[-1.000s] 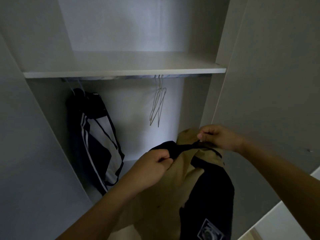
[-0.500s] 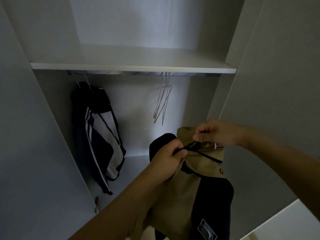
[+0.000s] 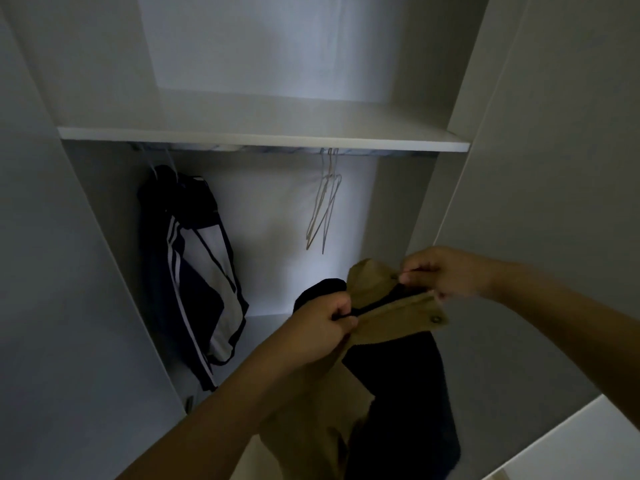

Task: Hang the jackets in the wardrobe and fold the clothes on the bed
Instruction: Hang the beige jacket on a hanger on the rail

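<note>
At about 5 o'clock in the head view, the left hand (image 3: 325, 323) and right hand (image 3: 440, 271) each pinch the tan jacket (image 3: 388, 306) at its collar, probably spreading it for the bare hangers (image 3: 323, 202) at 12 o'clock.

Tan and black jacket (image 3: 381, 375) lower centre of frame, tan collar, black lining, dark snap button. Hanging jacket (image 3: 194, 265) centre left: navy-black with white panel and white stripes. Wire hangers (image 3: 323, 209) upper centre: pale silver-grey. Wardrobe shelf (image 3: 263, 142) white; walls pale grey.
</note>
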A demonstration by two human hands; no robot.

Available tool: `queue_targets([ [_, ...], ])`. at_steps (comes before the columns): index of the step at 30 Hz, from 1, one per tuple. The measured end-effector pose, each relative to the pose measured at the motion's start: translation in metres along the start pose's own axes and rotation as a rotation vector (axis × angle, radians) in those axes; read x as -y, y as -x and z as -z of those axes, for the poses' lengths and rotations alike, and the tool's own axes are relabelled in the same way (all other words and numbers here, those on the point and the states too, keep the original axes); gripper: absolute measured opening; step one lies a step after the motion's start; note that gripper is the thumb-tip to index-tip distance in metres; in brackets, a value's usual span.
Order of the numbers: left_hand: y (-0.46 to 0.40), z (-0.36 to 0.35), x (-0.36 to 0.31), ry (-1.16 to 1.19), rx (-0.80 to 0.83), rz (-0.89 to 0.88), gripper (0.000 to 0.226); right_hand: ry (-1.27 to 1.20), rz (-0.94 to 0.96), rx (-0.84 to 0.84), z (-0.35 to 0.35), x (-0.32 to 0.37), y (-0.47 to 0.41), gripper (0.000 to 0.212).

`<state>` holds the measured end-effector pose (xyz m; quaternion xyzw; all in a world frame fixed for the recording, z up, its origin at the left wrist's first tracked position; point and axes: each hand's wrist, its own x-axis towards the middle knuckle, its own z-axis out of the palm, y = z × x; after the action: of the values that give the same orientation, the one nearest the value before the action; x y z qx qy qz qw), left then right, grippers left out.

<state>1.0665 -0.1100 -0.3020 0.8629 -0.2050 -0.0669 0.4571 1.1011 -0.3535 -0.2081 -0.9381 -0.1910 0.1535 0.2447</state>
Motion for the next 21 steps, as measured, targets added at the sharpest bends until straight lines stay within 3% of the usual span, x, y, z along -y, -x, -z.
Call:
queue_targets([
  [7,0.009,0.005,0.021,0.069,0.003,0.09,0.025,-0.353,0.02,-0.05,-0.012,-0.002,0.001,0.038],
  [15,0.008,0.007,0.033,-0.118,-0.012,0.049,0.031,-0.054,0.066,-0.138,-0.002,0.01,-0.006,0.044],
  [21,0.006,0.007,0.048,-0.353,0.044,0.087,0.03,-0.053,0.146,-0.1,-0.017,0.024,-0.018,0.039],
])
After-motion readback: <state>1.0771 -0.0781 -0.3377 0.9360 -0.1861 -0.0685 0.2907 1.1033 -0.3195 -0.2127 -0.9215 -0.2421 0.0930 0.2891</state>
